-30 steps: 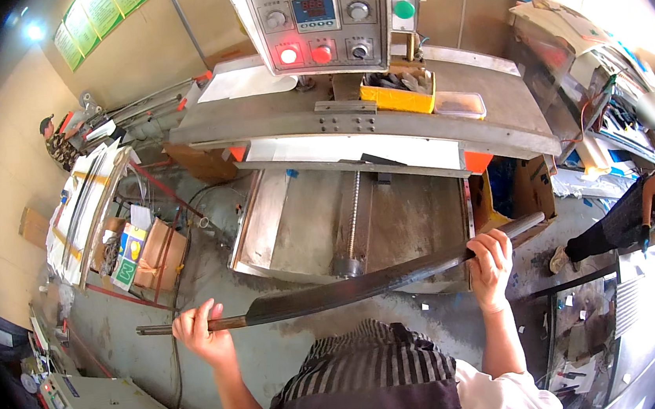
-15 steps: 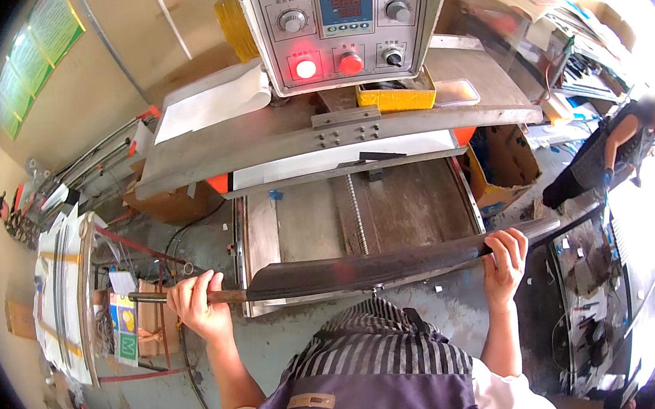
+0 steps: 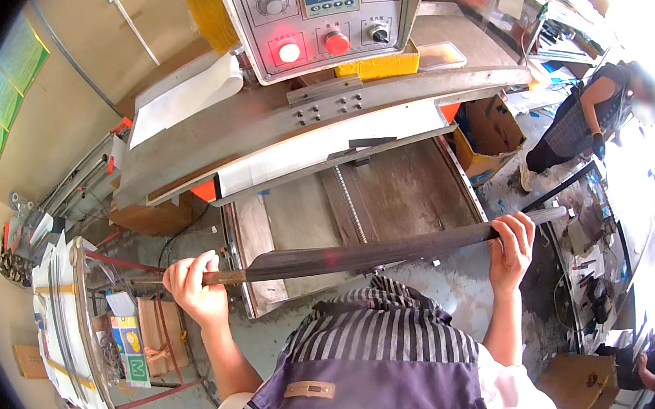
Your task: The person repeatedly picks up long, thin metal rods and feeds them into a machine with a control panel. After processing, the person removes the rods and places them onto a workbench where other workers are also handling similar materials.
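A long metal rod [image 3: 549, 215] with a dark sheet [image 3: 364, 254] wound around its middle lies across my front, held level at waist height. My left hand [image 3: 196, 290] is closed around the bare brownish rod just left of the sheet. At the other end, my right hand [image 3: 514, 243] grips the roll where the dark sheet gives way to the grey rod. Beyond the roll is a machine bed [image 3: 413, 196] with a lead screw [image 3: 349, 202] down its middle. Both hands are clear of the machine.
A control box [image 3: 330, 23] with dials, a lit lamp and a red button stands above the machine's steel crossbeam [image 3: 403, 88]. Left is a rack [image 3: 87, 330] with white sheets; a cardboard box [image 3: 491, 137] sits right. A co-worker [image 3: 584, 121] stands farther right; another person shows lower right.
My view has turned, so the machine sits farther left and higher in the picture. Both hands still hold the rod, and the wound sheet looks slightly narrower. The co-worker's position has shifted.
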### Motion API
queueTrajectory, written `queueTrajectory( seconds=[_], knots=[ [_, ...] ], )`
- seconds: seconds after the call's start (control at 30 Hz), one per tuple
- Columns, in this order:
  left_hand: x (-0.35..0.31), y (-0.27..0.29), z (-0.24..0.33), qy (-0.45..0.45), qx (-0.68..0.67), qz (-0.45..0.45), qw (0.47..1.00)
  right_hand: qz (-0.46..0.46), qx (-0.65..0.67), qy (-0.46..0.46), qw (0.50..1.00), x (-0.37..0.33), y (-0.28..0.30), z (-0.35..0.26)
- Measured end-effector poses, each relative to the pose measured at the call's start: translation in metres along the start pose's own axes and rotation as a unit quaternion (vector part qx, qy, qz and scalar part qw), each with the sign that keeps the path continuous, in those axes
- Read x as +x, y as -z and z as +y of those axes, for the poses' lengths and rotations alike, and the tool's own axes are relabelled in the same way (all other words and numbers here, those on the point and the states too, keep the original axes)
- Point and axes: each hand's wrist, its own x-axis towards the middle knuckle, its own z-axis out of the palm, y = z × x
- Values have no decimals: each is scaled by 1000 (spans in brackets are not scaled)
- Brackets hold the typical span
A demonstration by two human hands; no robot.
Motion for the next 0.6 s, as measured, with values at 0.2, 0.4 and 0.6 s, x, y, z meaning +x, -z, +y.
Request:
queueTrajectory(
  seconds=[0.2,0.4,0.6],
  knots=[
    [-8,-6,10,2,-7,-31,999,5,3,10,1000,0,3,11],
    [-21,-4,20,3,-41,-125,991,-37,-3,20,999,6,4,25],
    [-51,-6,1,-4,-57,-200,978,-103,18,19,994,8,-9,33]
  ],
)
